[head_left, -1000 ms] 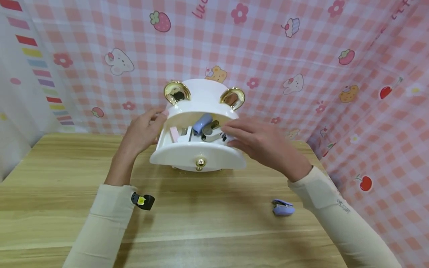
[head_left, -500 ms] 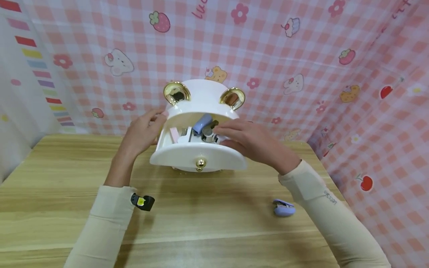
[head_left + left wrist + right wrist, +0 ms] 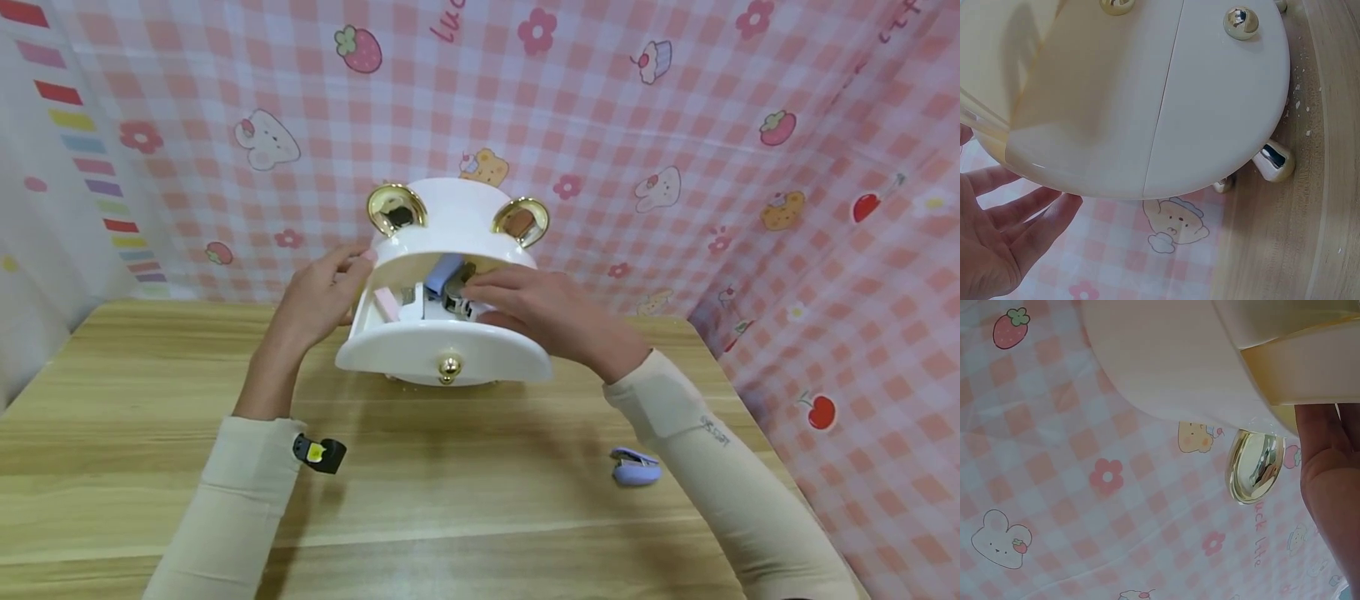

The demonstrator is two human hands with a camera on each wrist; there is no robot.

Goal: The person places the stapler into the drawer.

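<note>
Head view — drawer (image 3: pixel 405 348) (longest crosswise) faces camera; left fingers (image 3: pixel 1044 234) spread on cabinet (image 3: pixel 453 215), right fingers' (image 3: pixel 513 282) hold unclear.

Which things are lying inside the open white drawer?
In the drawer: pink block, white piece, blue object, grey item. The right hand covers its right interior; anything beneath is hidden.

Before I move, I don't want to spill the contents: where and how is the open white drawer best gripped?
On the white drawer, probably pinch the round gold knob, coming from the front: it protrudes from the curved panel's middle.
</note>
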